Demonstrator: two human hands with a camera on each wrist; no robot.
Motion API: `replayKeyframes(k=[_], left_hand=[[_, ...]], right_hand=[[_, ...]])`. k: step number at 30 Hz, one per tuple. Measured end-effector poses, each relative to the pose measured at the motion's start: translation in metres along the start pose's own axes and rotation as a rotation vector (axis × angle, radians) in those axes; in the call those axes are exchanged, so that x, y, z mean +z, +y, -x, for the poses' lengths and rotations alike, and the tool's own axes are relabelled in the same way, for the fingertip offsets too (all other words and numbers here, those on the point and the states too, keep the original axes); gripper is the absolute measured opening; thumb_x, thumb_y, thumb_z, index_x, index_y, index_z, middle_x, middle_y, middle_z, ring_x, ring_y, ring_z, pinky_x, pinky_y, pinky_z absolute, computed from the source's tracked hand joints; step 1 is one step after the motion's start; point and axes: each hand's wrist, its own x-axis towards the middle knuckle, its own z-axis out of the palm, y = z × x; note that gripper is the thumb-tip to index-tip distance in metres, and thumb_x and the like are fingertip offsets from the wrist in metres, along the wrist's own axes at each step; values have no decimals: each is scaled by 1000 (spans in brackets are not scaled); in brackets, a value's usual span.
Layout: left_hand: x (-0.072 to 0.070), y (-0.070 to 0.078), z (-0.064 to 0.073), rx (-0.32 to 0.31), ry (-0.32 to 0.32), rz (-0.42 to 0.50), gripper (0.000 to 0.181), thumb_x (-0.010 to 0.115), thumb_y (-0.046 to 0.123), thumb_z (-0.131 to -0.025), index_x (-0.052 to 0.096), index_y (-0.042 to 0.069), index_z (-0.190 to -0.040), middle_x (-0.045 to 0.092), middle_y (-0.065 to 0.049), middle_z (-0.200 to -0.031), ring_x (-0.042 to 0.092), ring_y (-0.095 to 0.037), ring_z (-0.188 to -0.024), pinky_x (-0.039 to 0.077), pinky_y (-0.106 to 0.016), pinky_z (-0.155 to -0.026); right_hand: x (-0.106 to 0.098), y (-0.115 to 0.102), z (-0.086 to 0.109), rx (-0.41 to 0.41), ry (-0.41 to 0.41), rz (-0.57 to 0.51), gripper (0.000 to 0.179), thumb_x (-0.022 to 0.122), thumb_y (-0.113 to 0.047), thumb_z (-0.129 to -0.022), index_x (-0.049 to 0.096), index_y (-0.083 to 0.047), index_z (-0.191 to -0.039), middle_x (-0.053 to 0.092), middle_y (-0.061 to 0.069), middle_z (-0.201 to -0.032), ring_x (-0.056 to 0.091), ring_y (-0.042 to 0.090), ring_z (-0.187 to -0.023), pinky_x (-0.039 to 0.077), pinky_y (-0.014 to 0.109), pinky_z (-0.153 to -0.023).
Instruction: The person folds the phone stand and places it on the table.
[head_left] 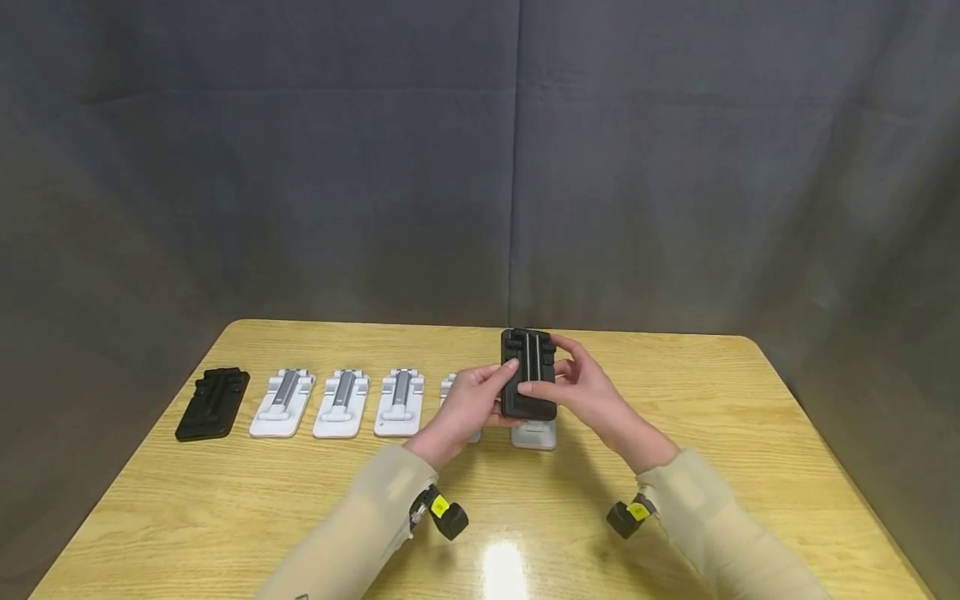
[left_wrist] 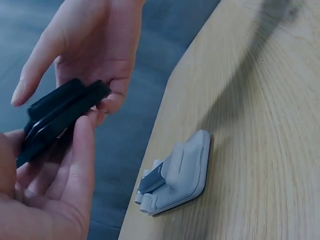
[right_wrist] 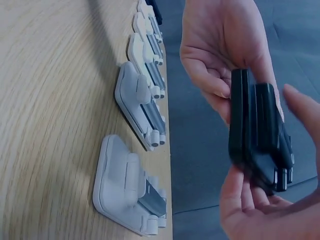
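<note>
Both hands hold a folded black phone stand (head_left: 532,358) above the table's back part. My left hand (head_left: 467,402) grips its left side, thumb on the front face and fingers behind. At its right side is my right hand (head_left: 596,400); in the right wrist view its fingers (right_wrist: 245,197) curl under the stand while the thumb stands off the face. Beneath the held stand lies a white phone stand (head_left: 534,436), partly hidden in the head view but whole in the left wrist view (left_wrist: 187,172). Another white stand (right_wrist: 135,95) is partly behind my left hand.
Further left on the wooden table (head_left: 645,533), a row holds three white folded stands, the nearest to the hands being this white stand (head_left: 400,404), and a black stand (head_left: 213,404) at the far left end. A dark grey curtain (head_left: 375,208) hangs behind the table's back edge.
</note>
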Motion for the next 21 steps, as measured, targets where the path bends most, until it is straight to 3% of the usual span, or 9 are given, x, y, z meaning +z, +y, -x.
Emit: replayKeyframes(k=[6,10,14,21], left_hand=[[6,-1,0,1,13,-54,44,60,37,-105,70,-2,-123,75,-17,-101,75,-25,-83,62,-41,-78],[11,-1,-2,-10,15,-81,36,63,25,-104,67,-4,-125,74,-16,-99,73,-20,-78,61,-40,-79],[13,2,-5,-20,10,-62,34,63,13,-103,62,-4,-132,73,-18,-102,73,-23,-81,60,-41,-82],[2,4,-7,-5,24,-60,36,62,17,-103,60,-3,-133,71,-22,-107,73,-26,-86,60,-38,-83]], right_hand=[[-1,2,1,-10,65,94,95,84,-20,-84,27,-9,-159,53,20,-124,58,29,-99,53,34,-83],[-7,4,3,-8,92,121,90,81,-16,-84,30,-8,-158,54,21,-126,59,31,-103,56,36,-83],[-18,8,1,2,127,143,87,78,-13,-85,31,-8,-158,52,22,-128,58,32,-105,57,37,-82],[-45,25,0,120,218,188,85,72,-13,-87,28,-7,-159,43,25,-137,53,35,-112,55,38,-86]])
